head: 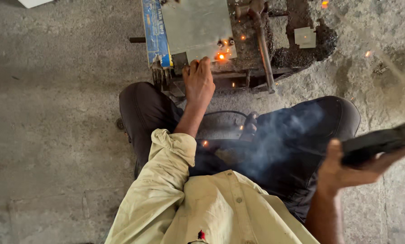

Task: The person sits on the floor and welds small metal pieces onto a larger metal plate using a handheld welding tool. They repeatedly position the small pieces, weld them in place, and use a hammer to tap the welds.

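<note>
I sit on a concrete floor with my knees apart. My left hand (199,82) reaches forward, and its fingers curl over the near edge of a grey metal plate (195,25) lying on a low, blackened work stand (256,68). An orange glowing spot (221,56) burns on the plate just right of my fingers, with small sparks around it. Off to the right, my right hand (340,171) is raised and holds a dark flat object (379,141), blurred. A dark electrode holder (250,126) with its cable rests on my lap; smoke drifts over my right thigh.
A blue flat box (154,31) lies on the stand, left of the plate. A rusty metal pipe (262,43) runs across the stand's right part. A small pale square plate (305,37) sits on dark debris beyond it. Rough concrete floor (53,113) surrounds me.
</note>
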